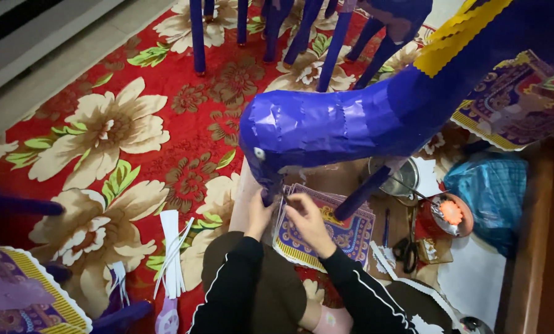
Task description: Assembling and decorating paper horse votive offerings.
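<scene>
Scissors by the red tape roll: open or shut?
Shut. The scissors lie flat on the floor, black loop handles side by side, blades together pointing up.

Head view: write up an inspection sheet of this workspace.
Surface: red floral carpet on the floor.
Job's things: blue paper horse figure, its muzzle low over a stack of patterned paper sheets.
Clutter: white paper strips, scissors, orange tape roll, metal bowl, blue plastic bag.
Grippers: left hand at the muzzle; right hand on the sheets.
Cables: nothing seen.
Surroundings: more blue figure legs on the carpet.
</scene>
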